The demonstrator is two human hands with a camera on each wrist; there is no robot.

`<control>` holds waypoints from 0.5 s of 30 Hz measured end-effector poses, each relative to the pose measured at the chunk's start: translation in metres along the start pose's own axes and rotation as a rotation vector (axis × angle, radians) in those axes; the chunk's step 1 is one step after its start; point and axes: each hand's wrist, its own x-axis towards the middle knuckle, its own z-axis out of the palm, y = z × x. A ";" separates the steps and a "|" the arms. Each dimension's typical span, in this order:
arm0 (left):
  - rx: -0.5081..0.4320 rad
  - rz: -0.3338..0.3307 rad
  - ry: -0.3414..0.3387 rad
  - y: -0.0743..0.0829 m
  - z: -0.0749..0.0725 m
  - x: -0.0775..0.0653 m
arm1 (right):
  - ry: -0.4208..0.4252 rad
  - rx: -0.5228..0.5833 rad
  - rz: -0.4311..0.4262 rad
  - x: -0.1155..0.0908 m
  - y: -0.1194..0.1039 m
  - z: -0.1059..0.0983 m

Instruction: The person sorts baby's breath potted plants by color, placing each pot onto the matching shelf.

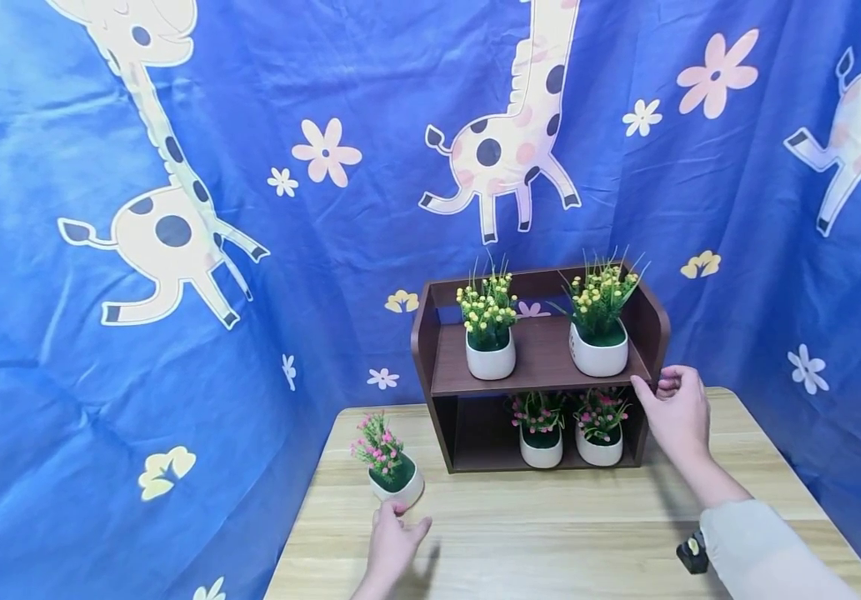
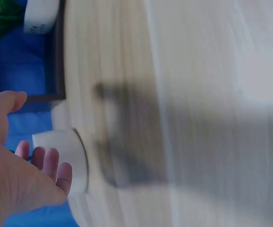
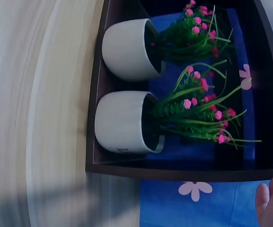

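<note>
At the table's left, a white pot with pink flowers (image 1: 397, 482) tilts slightly. My left hand (image 1: 394, 542) is at its near side, fingertips right at the pot wall, thumb spread away; in the left wrist view the fingers overlap the white pot (image 2: 70, 158). My right hand (image 1: 678, 412) holds the right side panel of the dark brown two-tier shelf (image 1: 535, 385), thumb at the front edge and fingers along the outer side. In the right wrist view only some fingertips (image 3: 263, 195) show beside the panel.
On the upper tier stand two white pots with yellow flowers, one left (image 1: 490, 360) and one right (image 1: 599, 357). Two pink-flowered pots (image 1: 541, 450) sit at the right of the lower tier. Behind the wooden table (image 1: 520, 533) hangs a blue giraffe-print curtain (image 1: 355, 250).
</note>
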 end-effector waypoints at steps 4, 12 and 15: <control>0.029 -0.039 0.049 -0.016 0.000 0.006 | -0.005 0.009 0.003 0.006 0.003 0.001; 0.014 -0.098 0.038 -0.033 -0.004 0.022 | -0.064 -0.105 -0.037 0.020 0.008 0.003; 0.016 -0.117 0.032 -0.036 -0.003 0.028 | -0.077 -0.112 -0.041 0.023 0.008 0.003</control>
